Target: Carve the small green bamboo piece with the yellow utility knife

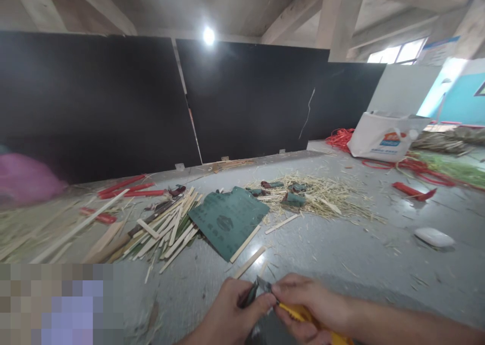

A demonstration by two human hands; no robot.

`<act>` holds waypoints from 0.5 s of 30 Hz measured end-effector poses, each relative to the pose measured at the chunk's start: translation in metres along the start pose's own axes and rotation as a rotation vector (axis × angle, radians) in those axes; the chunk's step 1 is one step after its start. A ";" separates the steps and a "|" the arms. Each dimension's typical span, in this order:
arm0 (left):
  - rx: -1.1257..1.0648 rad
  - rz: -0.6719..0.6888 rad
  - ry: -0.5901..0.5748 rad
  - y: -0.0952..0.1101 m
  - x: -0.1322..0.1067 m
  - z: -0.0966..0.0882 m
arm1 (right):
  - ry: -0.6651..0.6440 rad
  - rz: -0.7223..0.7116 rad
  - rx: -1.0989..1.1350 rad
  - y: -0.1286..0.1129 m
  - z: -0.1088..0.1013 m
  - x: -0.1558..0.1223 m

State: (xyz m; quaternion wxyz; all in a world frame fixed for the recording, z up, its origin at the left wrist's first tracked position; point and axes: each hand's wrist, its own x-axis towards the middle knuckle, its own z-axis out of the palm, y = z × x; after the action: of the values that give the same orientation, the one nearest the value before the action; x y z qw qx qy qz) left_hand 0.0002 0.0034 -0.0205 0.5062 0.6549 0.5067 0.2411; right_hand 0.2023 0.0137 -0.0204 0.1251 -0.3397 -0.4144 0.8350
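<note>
At the bottom centre, my right hand [306, 304] is closed around the yellow handle of a utility knife [295, 312]. The metal blade points up and left, toward my left thumb. My left hand [242, 309] pinches a small dark piece [248, 295] close to the blade; its kind is unclear, since the fingers cover most of it. Just beyond the hands a pale wooden strip [250, 262] shows. Farther off lies a dark green sheet [231, 216], like sandpaper, with printing on its upper face.
Left of the sheet is a pile of thin strips [172, 231], with red tubes [140, 192] behind. Shavings [322, 198] and curled green scraps [295, 198] lie beyond. A white object [434, 237], red piece [415, 191] and white bag [386, 138] are at right. Black panels [257, 97] stand behind.
</note>
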 end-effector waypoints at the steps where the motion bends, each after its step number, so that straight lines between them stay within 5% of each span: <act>1: -0.001 0.016 -0.008 -0.001 0.000 0.000 | 0.038 -0.028 -0.015 0.000 0.004 -0.001; 15: 0.069 0.002 -0.012 0.002 -0.003 -0.002 | 0.249 -0.187 -0.079 0.009 0.024 -0.001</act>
State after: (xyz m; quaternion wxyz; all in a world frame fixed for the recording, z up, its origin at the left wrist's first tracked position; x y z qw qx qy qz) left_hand -0.0021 0.0021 -0.0175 0.4861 0.6738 0.5111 0.2203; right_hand 0.1874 -0.0070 -0.0163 0.2394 -0.4053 -0.4581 0.7540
